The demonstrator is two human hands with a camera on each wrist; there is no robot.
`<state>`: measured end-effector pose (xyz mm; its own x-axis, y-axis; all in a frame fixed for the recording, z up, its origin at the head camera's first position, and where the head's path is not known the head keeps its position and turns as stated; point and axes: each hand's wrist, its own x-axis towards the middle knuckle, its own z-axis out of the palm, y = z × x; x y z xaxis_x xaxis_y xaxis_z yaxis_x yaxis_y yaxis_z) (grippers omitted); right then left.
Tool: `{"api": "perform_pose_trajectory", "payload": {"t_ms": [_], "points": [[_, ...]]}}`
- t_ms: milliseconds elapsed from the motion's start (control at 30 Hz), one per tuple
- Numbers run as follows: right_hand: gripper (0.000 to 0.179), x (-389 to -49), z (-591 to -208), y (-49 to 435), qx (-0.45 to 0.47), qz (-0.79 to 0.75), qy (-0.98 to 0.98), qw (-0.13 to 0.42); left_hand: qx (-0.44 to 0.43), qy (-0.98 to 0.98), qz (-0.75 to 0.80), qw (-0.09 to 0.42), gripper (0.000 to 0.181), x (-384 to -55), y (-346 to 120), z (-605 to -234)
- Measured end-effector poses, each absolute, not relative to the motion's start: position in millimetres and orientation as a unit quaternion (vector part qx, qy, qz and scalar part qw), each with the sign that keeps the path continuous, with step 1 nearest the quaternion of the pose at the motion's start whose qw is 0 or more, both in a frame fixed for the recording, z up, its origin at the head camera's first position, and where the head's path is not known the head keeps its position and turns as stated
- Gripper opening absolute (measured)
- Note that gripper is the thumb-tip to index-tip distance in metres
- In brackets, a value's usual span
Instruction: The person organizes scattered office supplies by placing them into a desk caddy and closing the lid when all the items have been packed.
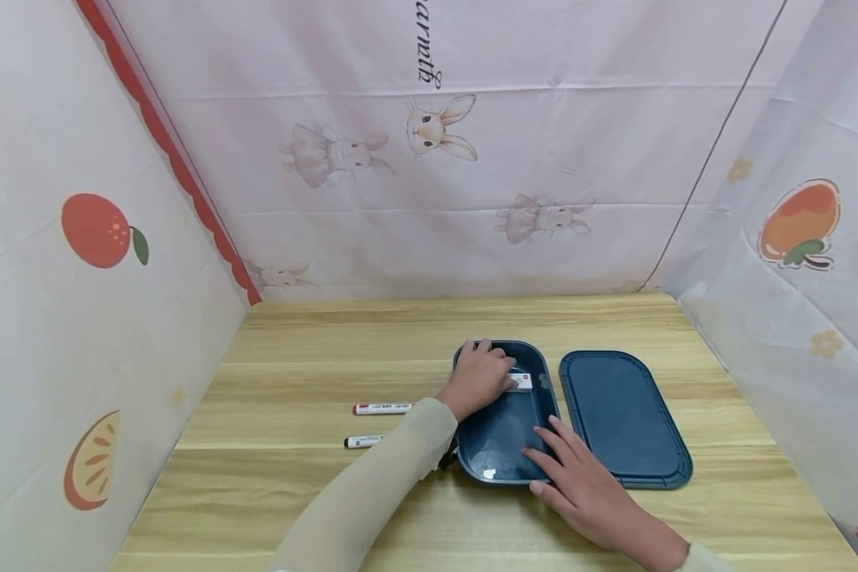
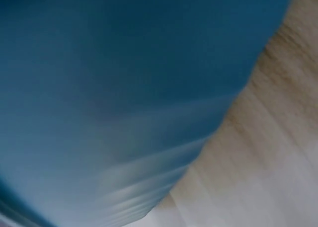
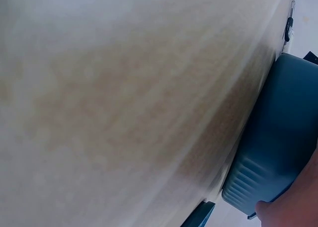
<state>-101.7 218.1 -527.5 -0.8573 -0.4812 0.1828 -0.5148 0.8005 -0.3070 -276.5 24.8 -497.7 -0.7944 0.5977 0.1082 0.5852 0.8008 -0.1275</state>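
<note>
Head feed, as I watch: light wood-grain tabletop (image 1: 257, 381) across lower frame. Pale pink cloth backdrop (image 1: 600, 143) behind, black cursive lettering (image 1: 426, 48) at top centre, beige rabbit-head print (image 1: 427, 133) below it. Red scalloped border (image 1: 158, 129) slanting through upper left. On white cloth side wall (image 1: 14, 334), far left, I see round red fruit print (image 1: 94, 230), orange citrus-slice print (image 1: 93, 461) beneath.

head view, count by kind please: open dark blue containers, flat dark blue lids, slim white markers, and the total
Open dark blue rounded-rectangular plastic container: 1
Flat dark blue rounded-rectangular plastic lid: 1
Slim white cylindrical markers: 2
Total visible: 4
</note>
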Motion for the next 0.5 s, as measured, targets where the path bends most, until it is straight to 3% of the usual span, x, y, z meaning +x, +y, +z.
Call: {"api": "perform_pose_trajectory", "payload": {"t_ms": [500], "points": [[0.046,-102.7,-528.6,218.8,0.263,0.176,-0.948,0.042,-0.3,-0.949,0.049,0.079,0.068,-268.8,19.9,-473.7]]}}
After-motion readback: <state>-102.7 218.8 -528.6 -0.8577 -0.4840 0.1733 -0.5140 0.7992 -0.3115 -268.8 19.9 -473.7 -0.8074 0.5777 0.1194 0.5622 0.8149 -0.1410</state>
